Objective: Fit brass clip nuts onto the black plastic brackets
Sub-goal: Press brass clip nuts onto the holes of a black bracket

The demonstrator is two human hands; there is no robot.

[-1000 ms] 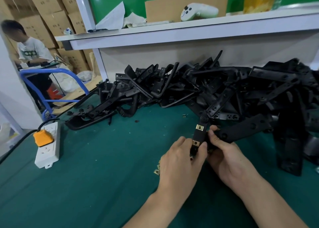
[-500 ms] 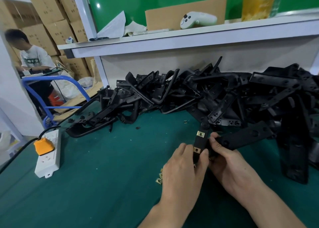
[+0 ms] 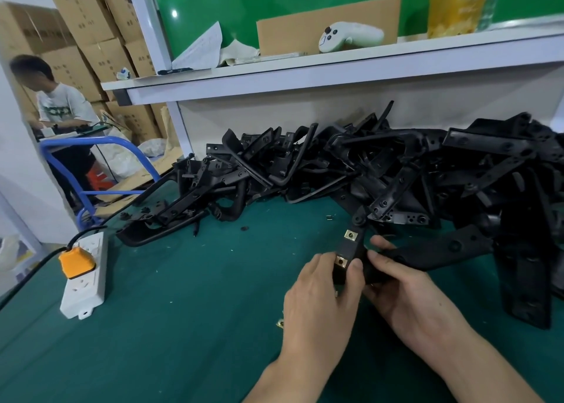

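Both hands hold one black plastic bracket above the green mat. My left hand pinches its narrow arm at a brass clip nut seated on that arm. A second brass clip nut sits higher on the same arm. My right hand grips the bracket just to the right, where the arm meets the wide part. A loose brass clip nut lies on the mat beside my left wrist; others under my hand are hidden.
A big heap of black brackets fills the back and right of the green table. A white power strip with an orange plug lies at the left edge. A white shelf overhangs the back. A person stands far left by a blue cart.
The hands and the bracket have stayed in nearly the same pose. The left fingers have shifted slightly on the lower brass clip nut.
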